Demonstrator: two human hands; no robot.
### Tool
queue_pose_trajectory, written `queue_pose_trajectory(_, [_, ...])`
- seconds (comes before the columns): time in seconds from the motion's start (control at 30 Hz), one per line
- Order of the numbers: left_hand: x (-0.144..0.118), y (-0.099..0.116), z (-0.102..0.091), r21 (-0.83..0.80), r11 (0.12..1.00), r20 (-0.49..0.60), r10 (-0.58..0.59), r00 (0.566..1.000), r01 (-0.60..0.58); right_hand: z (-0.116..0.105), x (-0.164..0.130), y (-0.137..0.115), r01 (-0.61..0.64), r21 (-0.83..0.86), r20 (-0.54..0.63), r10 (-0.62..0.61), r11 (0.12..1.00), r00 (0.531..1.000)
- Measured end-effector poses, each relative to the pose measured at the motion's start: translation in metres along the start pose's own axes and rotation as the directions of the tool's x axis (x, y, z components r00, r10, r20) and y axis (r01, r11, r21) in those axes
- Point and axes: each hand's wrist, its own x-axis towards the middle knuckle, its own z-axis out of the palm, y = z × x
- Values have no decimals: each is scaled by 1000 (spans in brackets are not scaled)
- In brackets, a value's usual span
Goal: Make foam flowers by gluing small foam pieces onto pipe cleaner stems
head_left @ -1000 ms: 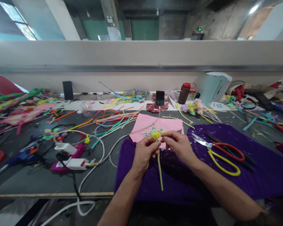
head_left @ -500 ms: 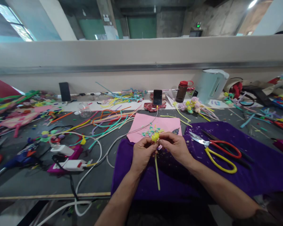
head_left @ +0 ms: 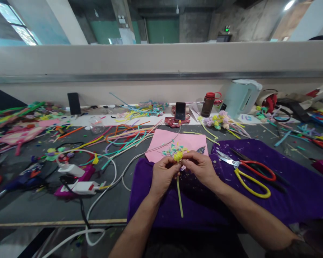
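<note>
A yellow pipe-cleaner flower [head_left: 178,156] on a pale green stem [head_left: 179,195] is held up over the purple cloth [head_left: 285,193]. The left hand [head_left: 163,175] is closed around the stem just under the bloom; the right hand [head_left: 201,167] pinches at the bloom's side. On the cloth, right of the hands, lie scissors [head_left: 247,171]; a pink sheet [head_left: 174,143] lies beyond it.
</note>
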Motion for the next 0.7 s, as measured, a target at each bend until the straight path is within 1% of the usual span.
queue_pose_trajectory(0.23, [1,-2,0,10,1000,10,8,1000,-8,-1,0,-1,73,-70,26,-71,995,997])
queue_pose_trajectory(0.37, [1,-4,-1,18,1000,20,21,1000,-21,-2,1,-1,108,-80,27,-106,991,994])
queue_pose_trajectory(0.47, [2,-4,-2,5,1000,40,0,999,0,-1,1,-1,69,-55,17,-69,996,998])
queue_pose_trajectory(0.6, [2,-4,-3,-91,990,82,-100,992,108,-1,0,-5,-52,45,22,51,998,998])
queue_pose_trajectory(0.7, [3,-3,-4,-182,967,132,-158,979,180,-2,-1,-10,-82,91,45,78,992,996])
